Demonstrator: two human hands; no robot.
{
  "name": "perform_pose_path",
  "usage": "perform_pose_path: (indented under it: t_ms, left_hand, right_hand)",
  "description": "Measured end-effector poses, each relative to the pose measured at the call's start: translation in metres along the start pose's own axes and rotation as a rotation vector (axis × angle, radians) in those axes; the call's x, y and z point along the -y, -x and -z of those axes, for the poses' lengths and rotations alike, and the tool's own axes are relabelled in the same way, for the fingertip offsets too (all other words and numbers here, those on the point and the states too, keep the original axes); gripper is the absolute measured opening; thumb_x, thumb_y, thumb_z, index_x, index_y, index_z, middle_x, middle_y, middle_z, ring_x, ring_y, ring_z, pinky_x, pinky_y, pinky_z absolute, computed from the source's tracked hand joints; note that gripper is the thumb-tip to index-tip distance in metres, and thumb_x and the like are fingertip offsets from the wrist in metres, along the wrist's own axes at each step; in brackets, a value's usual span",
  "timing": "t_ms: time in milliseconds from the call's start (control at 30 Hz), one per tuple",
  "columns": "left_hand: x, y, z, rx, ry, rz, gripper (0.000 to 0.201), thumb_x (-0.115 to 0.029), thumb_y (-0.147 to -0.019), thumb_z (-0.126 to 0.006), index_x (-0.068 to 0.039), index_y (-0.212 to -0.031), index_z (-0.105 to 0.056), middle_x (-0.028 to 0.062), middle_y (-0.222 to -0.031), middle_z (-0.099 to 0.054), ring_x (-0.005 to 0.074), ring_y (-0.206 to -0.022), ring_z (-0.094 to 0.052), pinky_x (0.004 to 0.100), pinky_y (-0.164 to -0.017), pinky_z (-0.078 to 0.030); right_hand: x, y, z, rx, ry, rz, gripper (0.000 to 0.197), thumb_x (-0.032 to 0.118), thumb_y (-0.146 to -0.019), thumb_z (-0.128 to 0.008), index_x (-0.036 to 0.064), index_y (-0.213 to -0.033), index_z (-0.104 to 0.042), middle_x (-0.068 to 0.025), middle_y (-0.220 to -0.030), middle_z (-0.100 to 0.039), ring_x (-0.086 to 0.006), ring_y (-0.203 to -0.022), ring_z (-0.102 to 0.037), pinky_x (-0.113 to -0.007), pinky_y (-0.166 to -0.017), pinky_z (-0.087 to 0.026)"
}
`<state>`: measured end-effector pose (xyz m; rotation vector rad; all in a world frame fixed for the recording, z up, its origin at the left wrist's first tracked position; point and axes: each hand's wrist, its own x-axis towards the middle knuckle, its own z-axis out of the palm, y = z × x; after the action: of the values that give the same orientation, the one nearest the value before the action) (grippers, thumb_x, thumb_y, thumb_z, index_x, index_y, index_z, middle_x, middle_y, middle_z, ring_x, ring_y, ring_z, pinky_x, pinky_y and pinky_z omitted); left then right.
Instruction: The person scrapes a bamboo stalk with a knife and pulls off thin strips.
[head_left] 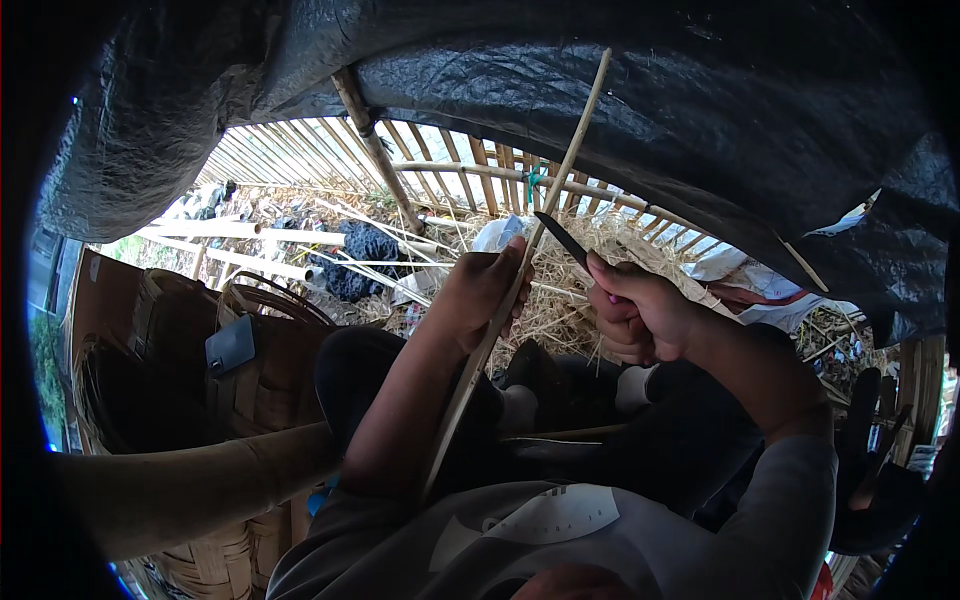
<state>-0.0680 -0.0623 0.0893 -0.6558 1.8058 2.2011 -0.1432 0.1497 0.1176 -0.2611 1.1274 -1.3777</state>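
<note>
My left hand (pixel 484 297) is closed around a long, slender bamboo strip (pixel 574 143). The strip slants from my lap up to the dark sheeting overhead, leaning to the right at its top. In my right hand (pixel 640 308) is a knife, its handle hidden by my curled fingers. The dark knife blade (pixel 565 240) points up and left, its tip at or very near the strip just above my left hand. Whether the edge touches the strip I cannot tell.
Woven bamboo baskets (pixel 255 370) stand at my left, a phone-like flat grey object (pixel 231 346) on one. A thick bamboo pole (pixel 200 490) crosses the lower left. Beyond my feet lie shavings (pixel 590 250) and cut poles (pixel 285 268). Black sheeting (pixel 700 130) hangs low over a slatted fence (pixel 440 150).
</note>
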Motion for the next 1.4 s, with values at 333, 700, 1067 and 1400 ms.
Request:
perform_pose_path:
  t_ms: [333,700,1067,1400]
  left_hand:
    - [0.007,-0.010,-0.014,0.020,-0.020,0.003,0.047,-0.044,-0.098,-0.051,-0.001,-0.079,-0.059,0.0049,-0.061,-0.053,0.0113,-0.047,-0.050,0.0235,-0.036,-0.039]
    - [0.003,-0.029,0.027,-0.316,-0.040,-0.148,0.042,-0.045,-0.099,-0.047,-0.007,-0.084,-0.058,-0.0008,-0.062,-0.049,0.0080,-0.048,-0.046,0.0225,-0.039,-0.037]
    - [0.011,-0.018,0.014,-0.083,0.192,-0.050,0.041,-0.043,-0.102,-0.042,-0.008,-0.084,-0.053,-0.0018,-0.064,-0.045,0.0088,-0.049,-0.046,0.0226,-0.034,-0.036]
    - [0.010,0.014,-0.016,0.190,0.344,0.185,0.043,-0.046,-0.100,-0.045,-0.008,-0.081,-0.051,-0.0018,-0.062,-0.042,0.0083,-0.046,-0.040,0.0217,-0.032,-0.033]
  right_hand:
    - [-0.018,0.023,0.020,0.063,-0.125,0.004,0.061,0.059,-0.100,-0.032,0.0169,-0.056,-0.029,0.0030,-0.044,-0.023,-0.0102,-0.035,-0.021,-0.028,-0.033,-0.019]
    - [-0.012,0.071,0.056,0.121,-0.151,0.367,0.061,0.061,-0.097,-0.037,0.0146,-0.059,-0.029,0.0038,-0.047,-0.021,-0.0111,-0.037,-0.018,-0.027,-0.037,-0.017]
    - [0.004,0.038,0.075,-0.476,-0.070,0.143,0.063,0.070,-0.094,-0.030,0.0124,-0.069,-0.038,0.0054,-0.054,-0.027,-0.0054,-0.041,-0.022,-0.024,-0.040,-0.021]
    - [0.023,-0.016,0.090,-0.705,1.031,0.737,0.042,0.034,-0.101,-0.049,-0.0009,-0.081,-0.059,-0.0020,-0.064,-0.053,-0.0076,-0.060,-0.047,-0.029,-0.057,-0.040]
